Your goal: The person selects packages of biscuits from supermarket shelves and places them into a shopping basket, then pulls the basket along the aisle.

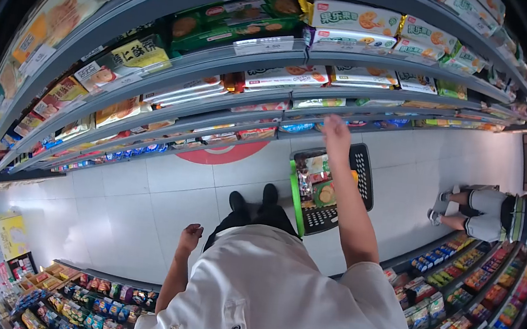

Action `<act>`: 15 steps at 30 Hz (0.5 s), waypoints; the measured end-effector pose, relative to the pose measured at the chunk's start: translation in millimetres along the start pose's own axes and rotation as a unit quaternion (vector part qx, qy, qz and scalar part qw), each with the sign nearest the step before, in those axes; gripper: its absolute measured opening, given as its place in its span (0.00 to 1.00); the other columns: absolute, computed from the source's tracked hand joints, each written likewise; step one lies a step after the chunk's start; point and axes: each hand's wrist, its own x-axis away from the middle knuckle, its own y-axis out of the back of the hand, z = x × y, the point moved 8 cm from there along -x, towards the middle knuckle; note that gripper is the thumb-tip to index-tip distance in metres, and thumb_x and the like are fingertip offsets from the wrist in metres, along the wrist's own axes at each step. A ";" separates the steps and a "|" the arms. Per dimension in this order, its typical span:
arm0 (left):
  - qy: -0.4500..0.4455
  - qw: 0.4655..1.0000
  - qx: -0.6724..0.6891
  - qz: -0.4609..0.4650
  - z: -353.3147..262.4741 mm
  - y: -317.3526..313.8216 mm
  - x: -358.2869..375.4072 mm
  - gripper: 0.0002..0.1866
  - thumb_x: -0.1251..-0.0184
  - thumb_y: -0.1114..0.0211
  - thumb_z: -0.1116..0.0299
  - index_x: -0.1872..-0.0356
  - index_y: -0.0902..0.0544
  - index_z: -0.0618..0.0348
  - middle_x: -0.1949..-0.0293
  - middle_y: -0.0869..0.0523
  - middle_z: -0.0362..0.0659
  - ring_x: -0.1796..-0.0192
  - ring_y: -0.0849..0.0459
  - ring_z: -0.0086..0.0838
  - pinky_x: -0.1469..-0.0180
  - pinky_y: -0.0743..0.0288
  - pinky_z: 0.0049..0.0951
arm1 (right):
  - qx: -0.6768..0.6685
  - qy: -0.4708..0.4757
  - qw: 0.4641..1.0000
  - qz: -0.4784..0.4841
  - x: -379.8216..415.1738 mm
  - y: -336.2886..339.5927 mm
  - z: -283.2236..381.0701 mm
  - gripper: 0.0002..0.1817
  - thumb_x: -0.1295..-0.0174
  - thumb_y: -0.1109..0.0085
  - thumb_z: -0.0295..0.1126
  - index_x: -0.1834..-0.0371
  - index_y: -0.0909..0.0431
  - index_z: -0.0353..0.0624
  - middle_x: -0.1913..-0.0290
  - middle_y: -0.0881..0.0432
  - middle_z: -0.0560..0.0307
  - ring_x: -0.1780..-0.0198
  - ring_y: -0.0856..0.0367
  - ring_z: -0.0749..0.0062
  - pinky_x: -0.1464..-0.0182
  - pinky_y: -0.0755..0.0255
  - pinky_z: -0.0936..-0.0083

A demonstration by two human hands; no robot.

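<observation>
My right hand (336, 132) is stretched forward over the far end of a shopping basket (322, 222), in front of the lower shelves. Its fingers are smeared, so their pose is unclear, and no item shows in it. The dark basket with a green edge stands on the floor by my feet and holds several packs, among them a green pack with biscuits pictured (325, 193). At my left side hangs my left hand (190, 237), fingers loosely bent and a little apart, with nothing in it.
Long shelves (224, 56) of packaged biscuits and snacks curve across the front. Behind me stand more snack racks (457, 290). Another person (492, 213) in grey shorts stands in the aisle at the right. A red round floor marking (222, 153) lies ahead of my feet.
</observation>
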 end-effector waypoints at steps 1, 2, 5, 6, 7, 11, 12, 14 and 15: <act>-0.010 1.000 0.009 -0.004 -6.4 -8.4 -2.7 0.23 0.22 0.24 0.60 0.36 0.12 0.67 0.56 0.05 0.45 0.56 0.08 0.27 0.48 0.14 0.30 | -0.072 -0.052 0.995 -0.038 -17.5 0.3 26.3 0.23 0.24 0.26 0.41 0.35 0.17 0.38 0.48 0.09 0.60 0.51 0.10 0.71 0.46 0.22 0.77; -0.019 1.000 0.018 -0.007 -12.1 -16.5 -5.9 0.23 0.21 0.25 0.60 0.37 0.13 0.69 0.56 0.05 0.45 0.57 0.08 0.26 0.48 0.15 0.30 | -0.143 -0.104 0.981 -0.076 -32.5 -0.7 37.7 0.23 0.26 0.23 0.43 0.37 0.16 0.41 0.51 0.08 0.63 0.57 0.10 0.75 0.59 0.21 0.78; -0.035 0.999 0.029 -0.024 -5.8 34.7 11.1 0.23 0.21 0.25 0.60 0.37 0.12 0.69 0.57 0.05 0.45 0.57 0.08 0.26 0.48 0.15 0.30 | -0.221 -0.132 0.959 -0.115 -40.4 -55.0 62.4 0.20 0.28 0.21 0.44 0.44 0.15 0.43 0.56 0.10 0.63 0.63 0.12 0.77 0.63 0.24 0.78; -0.035 0.999 0.032 -0.020 -4.0 29.3 9.8 0.23 0.21 0.25 0.60 0.37 0.12 0.69 0.57 0.05 0.45 0.57 0.08 0.26 0.48 0.15 0.30 | -0.216 -0.130 0.961 -0.116 -48.0 -57.4 65.6 0.20 0.28 0.21 0.44 0.44 0.15 0.43 0.56 0.10 0.63 0.63 0.12 0.77 0.63 0.24 0.78; -0.034 0.999 0.031 -0.023 -2.0 30.9 11.8 0.22 0.21 0.26 0.60 0.38 0.12 0.69 0.57 0.05 0.45 0.58 0.08 0.26 0.49 0.14 0.30 | -0.237 -0.157 0.951 -0.126 -50.5 -62.2 63.1 0.18 0.28 0.21 0.43 0.47 0.15 0.45 0.57 0.11 0.63 0.64 0.13 0.78 0.63 0.24 0.78; -0.027 0.999 0.025 -0.025 3.6 26.8 16.0 0.22 0.21 0.26 0.61 0.38 0.12 0.69 0.56 0.05 0.45 0.59 0.09 0.25 0.50 0.14 0.29 | -0.262 -0.199 0.928 -0.172 -57.9 -69.8 62.0 0.15 0.27 0.22 0.43 0.55 0.16 0.46 0.65 0.15 0.65 0.69 0.16 0.79 0.70 0.28 0.78; -0.027 0.999 0.025 -0.023 7.6 26.3 16.7 0.22 0.21 0.26 0.61 0.38 0.12 0.69 0.56 0.05 0.45 0.59 0.09 0.25 0.50 0.14 0.29 | -0.260 -0.199 0.929 -0.174 -61.7 -71.4 59.5 0.15 0.27 0.22 0.43 0.55 0.16 0.46 0.65 0.15 0.65 0.69 0.16 0.79 0.70 0.28 0.78; -0.020 0.999 0.025 -0.016 15.6 28.9 16.7 0.22 0.21 0.26 0.61 0.38 0.12 0.69 0.57 0.05 0.45 0.60 0.09 0.25 0.51 0.14 0.29 | -0.281 -0.221 0.916 -0.180 -64.6 -77.6 50.1 0.15 0.28 0.21 0.43 0.54 0.16 0.47 0.66 0.18 0.67 0.69 0.19 0.80 0.70 0.28 0.77; -0.020 0.999 0.024 -0.015 19.6 29.8 16.7 0.22 0.21 0.26 0.61 0.38 0.12 0.69 0.57 0.05 0.45 0.60 0.09 0.25 0.51 0.14 0.29 | -0.281 -0.221 0.916 -0.182 -62.3 -78.7 53.9 0.15 0.28 0.21 0.43 0.54 0.16 0.47 0.66 0.18 0.67 0.69 0.19 0.80 0.70 0.28 0.77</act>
